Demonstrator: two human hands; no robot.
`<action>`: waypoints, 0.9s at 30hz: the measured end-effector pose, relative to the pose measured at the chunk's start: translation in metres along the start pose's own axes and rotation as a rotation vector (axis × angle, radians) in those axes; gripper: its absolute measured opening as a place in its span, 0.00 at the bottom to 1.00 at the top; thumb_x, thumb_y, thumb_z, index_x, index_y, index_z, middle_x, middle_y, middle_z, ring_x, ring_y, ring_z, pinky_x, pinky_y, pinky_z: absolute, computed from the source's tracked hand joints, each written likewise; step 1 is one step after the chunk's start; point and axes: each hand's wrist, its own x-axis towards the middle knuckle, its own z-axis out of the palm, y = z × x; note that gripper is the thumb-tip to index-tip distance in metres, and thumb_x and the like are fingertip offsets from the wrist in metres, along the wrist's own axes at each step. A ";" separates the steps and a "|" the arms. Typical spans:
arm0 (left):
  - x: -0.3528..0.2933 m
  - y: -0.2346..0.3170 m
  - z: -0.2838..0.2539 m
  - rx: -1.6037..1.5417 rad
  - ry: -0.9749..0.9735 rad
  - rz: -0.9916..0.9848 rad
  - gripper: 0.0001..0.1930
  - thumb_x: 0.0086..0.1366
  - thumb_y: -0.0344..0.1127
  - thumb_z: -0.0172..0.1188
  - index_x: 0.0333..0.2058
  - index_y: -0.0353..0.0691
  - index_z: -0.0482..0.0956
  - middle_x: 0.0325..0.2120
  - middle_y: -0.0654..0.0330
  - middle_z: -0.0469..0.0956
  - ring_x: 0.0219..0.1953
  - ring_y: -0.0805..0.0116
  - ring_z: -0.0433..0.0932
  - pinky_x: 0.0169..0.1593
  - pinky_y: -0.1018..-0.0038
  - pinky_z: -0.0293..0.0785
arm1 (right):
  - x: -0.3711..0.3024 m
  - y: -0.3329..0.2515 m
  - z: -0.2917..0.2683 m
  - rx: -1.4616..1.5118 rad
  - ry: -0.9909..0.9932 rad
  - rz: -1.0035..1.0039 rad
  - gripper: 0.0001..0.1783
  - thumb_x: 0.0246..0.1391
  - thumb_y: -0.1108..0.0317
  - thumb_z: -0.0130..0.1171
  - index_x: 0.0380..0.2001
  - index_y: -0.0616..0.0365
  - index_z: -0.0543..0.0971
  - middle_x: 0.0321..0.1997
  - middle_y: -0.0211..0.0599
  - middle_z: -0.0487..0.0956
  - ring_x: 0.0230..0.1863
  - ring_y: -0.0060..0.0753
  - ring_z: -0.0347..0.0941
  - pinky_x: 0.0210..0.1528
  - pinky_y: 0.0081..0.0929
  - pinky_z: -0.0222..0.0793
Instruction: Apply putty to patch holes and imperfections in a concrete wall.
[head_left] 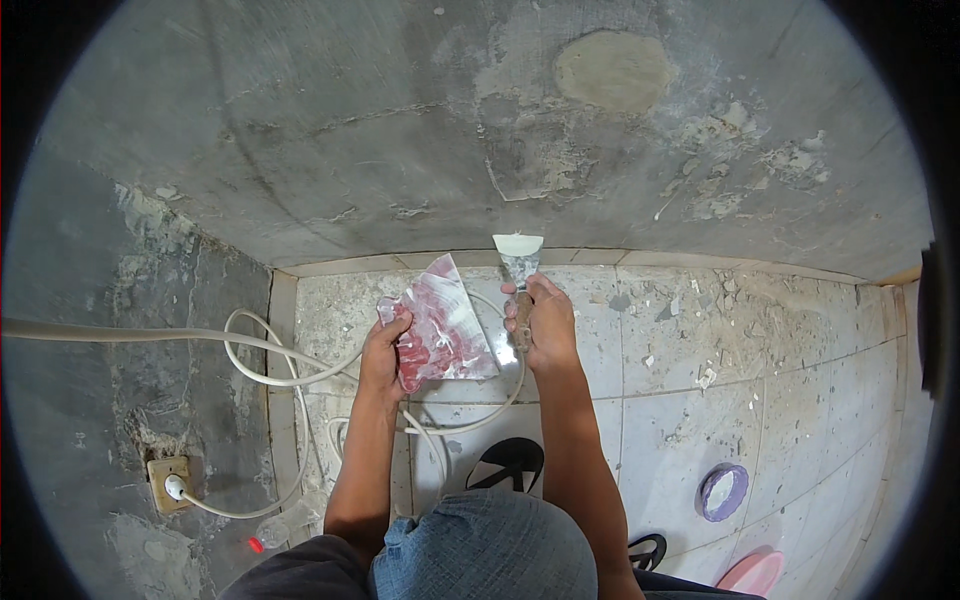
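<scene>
Blue denim (490,550) nearest my view. Left hand (383,352) grips smeared red-white sheet (447,335); right hand (547,322) holds putty knife (520,272), paste (518,244) on tip, near wall (390,180). I'd expect drips if knife tilts, snag if slack cable (270,379) gets underfoot.

Rumpled blue denim-like cloth (490,550) is worn along with what seems a dark, short sleeve (305,572)

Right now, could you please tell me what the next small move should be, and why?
I would probably raise the putty knife in the right hand to the rough patch on the grey wall: white paste sits on its blade end, which points toward the wall, while the left hand holds a white-smeared red sheet off to the side.
</scene>
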 end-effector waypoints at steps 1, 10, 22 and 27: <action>0.001 0.001 -0.004 -0.001 -0.041 -0.005 0.08 0.63 0.32 0.53 0.40 0.38 0.74 0.29 0.61 0.77 0.27 0.71 0.77 0.31 0.71 0.78 | -0.002 -0.001 0.004 0.007 -0.018 -0.011 0.06 0.62 0.69 0.40 0.37 0.60 0.66 0.32 0.44 0.75 0.20 0.27 0.66 0.17 0.24 0.63; 0.007 -0.005 -0.007 -0.001 -0.073 0.003 0.09 0.62 0.31 0.54 0.41 0.37 0.74 0.32 0.59 0.78 0.30 0.68 0.79 0.36 0.70 0.79 | -0.029 -0.030 0.020 0.013 -0.077 -0.125 0.08 0.63 0.68 0.42 0.40 0.60 0.67 0.32 0.40 0.75 0.20 0.27 0.67 0.18 0.23 0.64; 0.010 -0.008 -0.007 0.025 -0.145 -0.043 0.11 0.62 0.32 0.54 0.43 0.36 0.74 0.35 0.58 0.79 0.34 0.65 0.80 0.40 0.68 0.78 | -0.040 -0.103 -0.108 -0.254 0.140 -0.322 0.13 0.64 0.65 0.42 0.42 0.60 0.73 0.31 0.35 0.77 0.21 0.22 0.70 0.21 0.21 0.67; 0.007 -0.017 0.015 0.057 -0.006 -0.014 0.09 0.62 0.34 0.54 0.40 0.38 0.75 0.28 0.61 0.79 0.25 0.69 0.78 0.31 0.70 0.78 | -0.026 -0.124 -0.115 -0.349 0.135 -0.246 0.12 0.62 0.68 0.41 0.41 0.60 0.73 0.31 0.35 0.77 0.20 0.21 0.68 0.21 0.20 0.66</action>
